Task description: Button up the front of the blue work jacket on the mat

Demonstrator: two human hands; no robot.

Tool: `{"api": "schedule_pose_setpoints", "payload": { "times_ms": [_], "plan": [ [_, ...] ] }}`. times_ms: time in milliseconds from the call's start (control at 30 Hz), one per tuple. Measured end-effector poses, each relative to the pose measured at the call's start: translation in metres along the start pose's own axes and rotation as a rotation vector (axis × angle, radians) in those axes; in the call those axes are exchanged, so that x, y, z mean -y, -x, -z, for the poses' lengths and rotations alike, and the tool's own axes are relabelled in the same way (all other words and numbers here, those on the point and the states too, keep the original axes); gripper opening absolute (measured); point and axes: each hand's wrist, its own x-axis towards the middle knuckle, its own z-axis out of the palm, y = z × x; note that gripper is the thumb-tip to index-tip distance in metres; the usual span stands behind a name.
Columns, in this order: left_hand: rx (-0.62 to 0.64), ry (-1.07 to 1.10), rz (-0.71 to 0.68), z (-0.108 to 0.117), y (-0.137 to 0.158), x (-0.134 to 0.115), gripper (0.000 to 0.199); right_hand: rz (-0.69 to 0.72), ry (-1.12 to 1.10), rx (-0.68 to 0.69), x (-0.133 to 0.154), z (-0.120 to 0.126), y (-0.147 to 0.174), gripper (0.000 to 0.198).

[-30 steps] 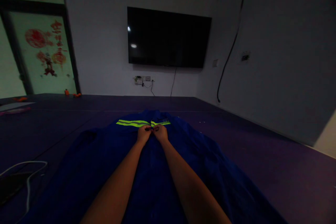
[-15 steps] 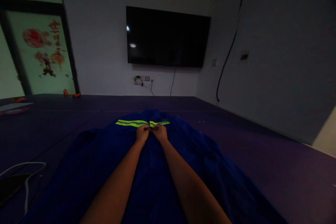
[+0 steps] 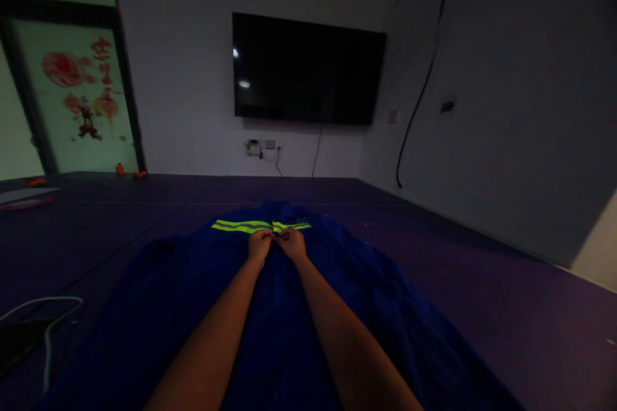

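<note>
Pinching at the frame's centre, the left hand and right hand meet fingertip to fingertip on a blue jacket's front, just below its yellow stripes; likely a button, though dim light hides it. A slipped grip could let the cloth spring apart. The jacket lies flat mid-table, open room all round; a cable sits lower left.

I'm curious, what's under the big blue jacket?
The blue jacket lies spread on a dark purple surface, which shows all around it. Both hands, left hand and right hand, pinch its front. Anything beneath the cloth is covered.
</note>
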Motion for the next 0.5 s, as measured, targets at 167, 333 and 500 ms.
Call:
{"api": "schedule_pose_setpoints", "payload": {
  "times_ms": [167,333,500],
  "plan": [
    [0.003,0.025,0.008,0.0014,0.0005,-0.0006,0.021,-0.004,-0.021,-0.003,-0.003,-0.0019,-0.0021,0.015],
    [-0.006,0.041,0.014,0.0017,0.0007,-0.0002,0.02,-0.009,-0.012,-0.003,-0.0064,-0.0036,-0.0049,0.016],
    [-0.007,0.06,0.015,0.0017,0.0003,0.0001,0.021,-0.032,0.02,0.012,-0.0069,-0.004,-0.0048,0.019]
  ]
}}
